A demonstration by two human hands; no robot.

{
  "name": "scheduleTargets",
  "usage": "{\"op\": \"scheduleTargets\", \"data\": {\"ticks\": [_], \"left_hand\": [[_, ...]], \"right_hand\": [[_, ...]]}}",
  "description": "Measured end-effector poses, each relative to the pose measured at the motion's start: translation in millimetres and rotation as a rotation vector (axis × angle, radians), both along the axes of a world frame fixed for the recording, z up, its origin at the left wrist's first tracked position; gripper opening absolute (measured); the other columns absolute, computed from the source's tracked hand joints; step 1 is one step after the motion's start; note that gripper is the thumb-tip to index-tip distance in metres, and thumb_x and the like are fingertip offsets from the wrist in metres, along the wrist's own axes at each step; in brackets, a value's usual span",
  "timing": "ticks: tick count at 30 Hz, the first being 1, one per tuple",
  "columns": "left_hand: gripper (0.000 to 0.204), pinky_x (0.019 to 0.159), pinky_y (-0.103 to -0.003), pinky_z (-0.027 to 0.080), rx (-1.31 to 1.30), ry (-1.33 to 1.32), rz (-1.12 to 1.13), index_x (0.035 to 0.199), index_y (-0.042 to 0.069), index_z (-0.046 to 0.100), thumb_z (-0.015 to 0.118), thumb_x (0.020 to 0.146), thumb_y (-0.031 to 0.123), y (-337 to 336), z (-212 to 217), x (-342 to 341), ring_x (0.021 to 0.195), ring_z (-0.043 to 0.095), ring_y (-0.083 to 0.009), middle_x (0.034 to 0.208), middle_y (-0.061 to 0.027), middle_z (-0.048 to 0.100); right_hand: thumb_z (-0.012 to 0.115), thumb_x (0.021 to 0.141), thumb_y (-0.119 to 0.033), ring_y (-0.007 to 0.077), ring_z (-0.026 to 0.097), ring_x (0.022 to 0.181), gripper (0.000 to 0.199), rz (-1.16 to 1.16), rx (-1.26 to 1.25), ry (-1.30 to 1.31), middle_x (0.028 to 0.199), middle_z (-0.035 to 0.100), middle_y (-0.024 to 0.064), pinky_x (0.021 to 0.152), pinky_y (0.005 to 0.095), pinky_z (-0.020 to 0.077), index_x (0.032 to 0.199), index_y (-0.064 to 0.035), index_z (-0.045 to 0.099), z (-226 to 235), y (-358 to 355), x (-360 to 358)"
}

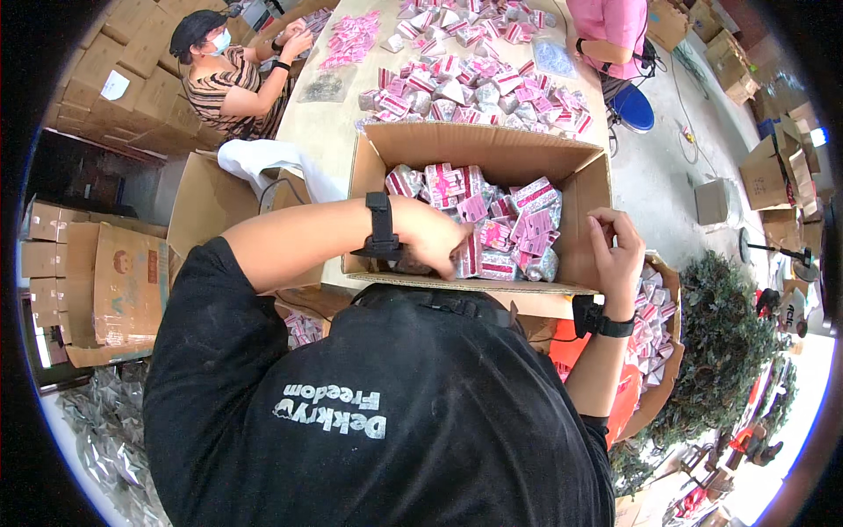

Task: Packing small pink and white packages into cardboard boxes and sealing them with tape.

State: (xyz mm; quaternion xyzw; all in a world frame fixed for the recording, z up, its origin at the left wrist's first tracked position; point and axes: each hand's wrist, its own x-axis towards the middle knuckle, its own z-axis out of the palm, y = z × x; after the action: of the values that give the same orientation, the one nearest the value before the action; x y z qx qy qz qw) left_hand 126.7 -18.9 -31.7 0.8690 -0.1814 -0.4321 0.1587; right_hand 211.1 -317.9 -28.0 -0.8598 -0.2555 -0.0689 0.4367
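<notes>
A cardboard box stands open in front of me, holding many small silver packets with pink-and-white labels. My left hand reaches over the box's near left side, among the packets. Its fingers point down beside a labelled packet, and their tips are partly hidden, so I cannot tell whether they grip it. At the box's right edge, my right hand is raised with bent fingers apart and nothing visible in them. Loose pink cards lie on the packets.
Piles of similar packets and pink cards cover parts of the table. Two people work there: one in a striped top, one in pink. Another carton of packets is at my right. Stacked cartons stand left.
</notes>
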Motion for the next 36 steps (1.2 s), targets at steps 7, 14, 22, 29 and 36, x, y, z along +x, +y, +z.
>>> {"op": "scheduleTargets", "data": {"ticks": [7, 14, 22, 29, 36], "left_hand": [[0.041, 0.071, -0.045, 0.053, 0.014, -0.665, 0.534, 0.101, 0.000, 0.063, 0.071, 0.089, 0.038, 49, 78, -33, 0.081, 0.067, -0.0391, 0.085, -0.0210, 0.068], [0.041, 0.051, -0.031, 0.048, -0.144, -0.015, 0.902, 0.076, -0.002, 0.065, 0.067, 0.097, 0.035, 104, 67, -91, 0.053, 0.063, -0.0125, 0.062, -0.0053, 0.064], [0.033, 0.052, -0.029, 0.050, -0.181, 0.091, 0.728, 0.071, 0.000, 0.064, 0.070, 0.095, 0.022, 95, 57, -55, 0.054, 0.065, -0.0123, 0.062, -0.0057, 0.067], [0.032, 0.053, -0.028, 0.055, -0.229, 0.301, 0.680, 0.076, -0.002, 0.067, 0.071, 0.094, 0.025, 55, -47, -20, 0.062, 0.072, -0.0164, 0.075, -0.0094, 0.074], [0.055, 0.077, -0.034, 0.058, -0.469, 0.309, 0.755, 0.125, -0.002, 0.058, 0.071, 0.093, 0.040, 73, -29, -42, 0.100, 0.072, -0.0242, 0.110, -0.0197, 0.071]], "right_hand": [[0.068, 0.091, -0.002, 0.0074, 0.048, 0.069, 0.014, -0.265, 0.295, -0.005, 0.078, 0.055, -0.0027, 0.065, 0.0227, 0.0424, 0.104, -0.0005, 0.062, -24, -38, 7], [0.058, 0.102, -0.018, 0.0066, 0.044, 0.073, 0.018, 0.317, 0.001, 0.678, 0.076, 0.051, -0.0012, 0.066, 0.0263, 0.0423, 0.092, -0.0039, 0.057, -18, -23, 11], [0.054, 0.106, -0.022, 0.0151, 0.063, 0.096, 0.024, 0.897, -0.057, 1.235, 0.101, 0.067, 0.0083, 0.087, 0.0303, 0.0520, 0.116, -0.0004, 0.060, -73, 10, -9], [0.051, 0.107, -0.027, 0.0259, 0.063, 0.114, 0.046, 0.658, 0.400, 1.460, 0.123, 0.061, 0.0180, 0.095, 0.0375, 0.0527, 0.138, 0.0057, 0.044, -78, 8, -1], [0.078, 0.061, -0.080, 0.0272, 0.047, 0.137, 0.135, 0.576, 0.377, 1.248, 0.146, 0.047, 0.0179, 0.111, 0.0386, 0.0387, 0.153, 0.0035, 0.027, -52, -68, -20]]}}
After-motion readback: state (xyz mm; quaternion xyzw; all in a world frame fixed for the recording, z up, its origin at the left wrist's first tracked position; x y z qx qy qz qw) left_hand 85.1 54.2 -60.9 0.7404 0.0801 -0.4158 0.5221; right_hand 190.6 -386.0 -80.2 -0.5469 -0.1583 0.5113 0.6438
